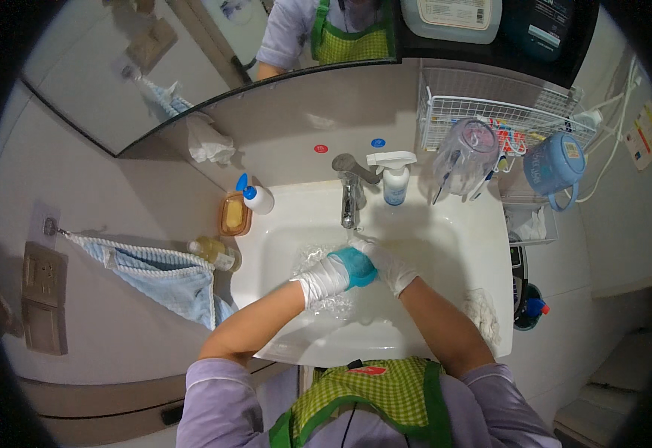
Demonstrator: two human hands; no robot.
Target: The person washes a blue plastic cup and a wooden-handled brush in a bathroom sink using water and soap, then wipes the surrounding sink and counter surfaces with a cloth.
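Both hands wear thin white gloves and meet over the white washbasin (427,308), just below the chrome tap (349,207). My left hand (326,280) is at a wet teal item (359,267), apparently a cloth, which covers its fingers. Against the item's right side rests my right hand (385,263); its fingertips reach up under the spout and are partly hidden. Whether they grip the teal item is hard to see. Rippling, bubbly water (331,305) surrounds my left hand in the bowl.
Along the back rim stand a spray bottle (396,185) and an upturned clear cup (469,157). On the left are a soap dish (243,224), a white bottle (260,200), a yellowish bottle (222,255) and a hanging blue towel (158,280). A whitish cloth (481,315) lies on the right rim.
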